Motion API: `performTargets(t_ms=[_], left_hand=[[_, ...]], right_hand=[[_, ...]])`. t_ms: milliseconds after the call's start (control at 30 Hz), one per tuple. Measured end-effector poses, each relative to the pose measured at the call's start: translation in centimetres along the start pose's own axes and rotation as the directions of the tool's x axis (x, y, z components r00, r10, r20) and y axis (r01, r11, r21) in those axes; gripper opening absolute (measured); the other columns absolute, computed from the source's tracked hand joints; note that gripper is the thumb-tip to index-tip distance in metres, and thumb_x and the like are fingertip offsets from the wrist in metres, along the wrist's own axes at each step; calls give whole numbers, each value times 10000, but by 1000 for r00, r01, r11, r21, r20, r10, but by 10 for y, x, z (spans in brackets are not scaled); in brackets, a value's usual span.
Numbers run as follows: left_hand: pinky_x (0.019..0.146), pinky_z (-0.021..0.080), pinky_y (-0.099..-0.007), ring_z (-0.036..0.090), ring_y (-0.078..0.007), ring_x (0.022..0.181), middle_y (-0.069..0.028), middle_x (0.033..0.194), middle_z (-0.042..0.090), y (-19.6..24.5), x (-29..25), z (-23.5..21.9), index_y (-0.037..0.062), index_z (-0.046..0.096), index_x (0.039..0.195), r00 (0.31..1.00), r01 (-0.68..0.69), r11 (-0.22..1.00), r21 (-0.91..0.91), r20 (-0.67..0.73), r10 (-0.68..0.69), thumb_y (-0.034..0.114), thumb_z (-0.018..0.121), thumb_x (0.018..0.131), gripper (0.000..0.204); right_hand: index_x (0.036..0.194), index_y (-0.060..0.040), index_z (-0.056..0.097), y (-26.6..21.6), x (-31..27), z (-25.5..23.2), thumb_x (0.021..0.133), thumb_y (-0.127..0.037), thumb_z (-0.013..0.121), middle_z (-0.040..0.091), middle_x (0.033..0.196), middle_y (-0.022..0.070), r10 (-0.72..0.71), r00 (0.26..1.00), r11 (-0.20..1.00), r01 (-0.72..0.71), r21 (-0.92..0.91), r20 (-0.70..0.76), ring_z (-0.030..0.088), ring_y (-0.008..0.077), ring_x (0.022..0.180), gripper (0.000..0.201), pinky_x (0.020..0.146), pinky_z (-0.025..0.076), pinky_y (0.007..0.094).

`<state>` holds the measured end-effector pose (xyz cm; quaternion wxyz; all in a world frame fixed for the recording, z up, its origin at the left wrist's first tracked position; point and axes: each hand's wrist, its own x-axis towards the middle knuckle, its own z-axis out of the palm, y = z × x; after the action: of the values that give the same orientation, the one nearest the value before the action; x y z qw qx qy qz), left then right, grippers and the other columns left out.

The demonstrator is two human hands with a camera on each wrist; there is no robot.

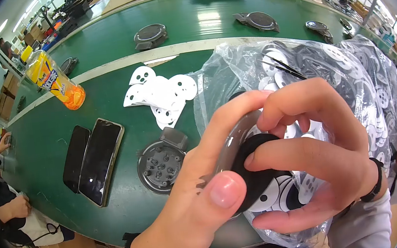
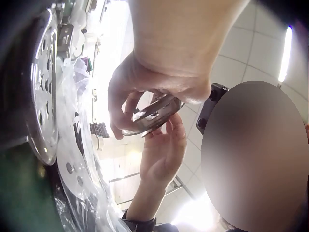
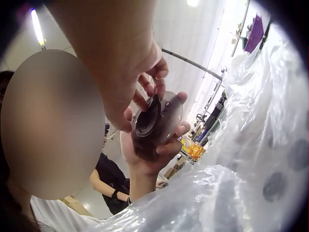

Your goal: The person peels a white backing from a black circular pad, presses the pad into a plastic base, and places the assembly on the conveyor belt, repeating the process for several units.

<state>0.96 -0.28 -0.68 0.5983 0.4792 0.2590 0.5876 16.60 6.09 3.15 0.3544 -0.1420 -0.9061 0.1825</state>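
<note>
In the head view my left hand (image 1: 202,198) grips a round, smoky grey translucent housing (image 1: 233,142), thumb along the near side and fingers round the far rim. A black round disc (image 1: 259,171) lies against the housing's face, and my right hand (image 1: 321,151) pinches its edge between thumb and fingers. The right wrist view shows the black disc (image 3: 148,118) tilted over the housing (image 3: 171,108), held up off the table. Beyond the left wrist, a similar grey round housing (image 1: 160,166) with small posts inside lies on the green table (image 1: 120,213).
White face-shaped cutouts with dark holes (image 1: 160,94) are piled ahead. A clear plastic bag (image 1: 212,77) of more cutouts spreads to the right, with black tweezers (image 1: 283,66) on it. Two phones (image 1: 99,161) and an orange drink bottle (image 1: 54,79) stand left. More housings (image 1: 150,35) sit on the strip behind.
</note>
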Motion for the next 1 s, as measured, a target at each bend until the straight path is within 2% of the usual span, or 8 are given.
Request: performTargets(t_ms=[300, 367, 567, 700, 767, 900, 967, 1000], left_hand=[[1022, 257, -357, 388, -240, 1188, -165, 1256, 406, 6, -1, -6, -34, 210, 1361, 996, 81, 992, -94, 33, -78, 213, 514, 779, 702], [1037, 232, -358, 357, -235, 1219, -157, 1297, 353, 4, 2, -15, -34, 205, 1366, 983, 88, 995, -52, 165, -79, 67, 487, 694, 736], [1056, 177, -344, 226, -226, 1296, -114, 1371, 210, 11, -6, -16, -41, 179, 1374, 969, 58, 971, 232, 222, -111, -14, 464, 664, 766], [1062, 161, -340, 189, -223, 1317, -116, 1399, 182, 17, -9, -10, -39, 162, 1384, 967, 162, 975, 151, 175, -188, -26, 471, 689, 760], [1067, 165, -345, 154, -222, 1339, -124, 1435, 125, 24, -10, -6, -37, 142, 1394, 921, 388, 919, 65, 18, -390, -36, 490, 722, 757], [1068, 179, -354, 146, -229, 1348, -130, 1456, 90, 23, -7, -7, -34, 126, 1400, 947, 308, 948, 85, 67, -313, -28, 511, 749, 757], [993, 341, -379, 483, -275, 1148, -174, 1236, 469, 15, -3, -2, 40, 137, 1413, 979, 174, 981, 88, -126, -162, -20, 597, 605, 931], [993, 341, -379, 483, -275, 1148, -174, 1236, 469, 12, -4, -2, 40, 137, 1413, 979, 173, 980, 94, -124, -161, -20, 597, 605, 931]], right_hand=[[848, -95, 670, 6, -1, 2, 478, -146, 768, 500, 988, 91, -73, 997, 997, 72, -32, -25, 506, 147, 727, 386, 556, 351, 227], [847, -94, 670, 7, -2, 2, 480, -128, 760, 502, 1003, 96, -74, 997, 997, 73, -18, -27, 505, 141, 723, 380, 554, 352, 224], [841, -85, 672, 8, -6, 3, 499, -87, 744, 527, 1036, 115, -112, 994, 993, 111, -30, -17, 497, 125, 698, 350, 532, 351, 216], [839, -74, 672, 4, -4, -3, 522, -85, 758, 533, 1036, 121, -19, 999, 999, 17, 36, 36, 493, 120, 699, 329, 536, 367, 218], [833, -66, 672, 7, -1, -5, 533, -95, 773, 530, 1041, 127, 4, 997, 999, -6, 31, 77, 490, 117, 699, 318, 543, 373, 219], [1069, 2, 581, 28, 0, -6, 535, -191, 847, 521, 1068, 131, -104, 995, 994, 104, 46, -9, 487, 133, 734, 626, 609, 377, 228], [1200, 8, 471, 31, -3, -4, 497, -211, 877, 521, 1073, 102, 101, 995, 954, -92, 285, -15, 499, 120, 767, 842, 650, 382, 231], [1226, 2, 434, 26, -5, -4, 472, -217, 896, 522, 1076, 63, 277, 961, 887, -267, 377, 29, 509, 96, 787, 911, 673, 384, 224]])
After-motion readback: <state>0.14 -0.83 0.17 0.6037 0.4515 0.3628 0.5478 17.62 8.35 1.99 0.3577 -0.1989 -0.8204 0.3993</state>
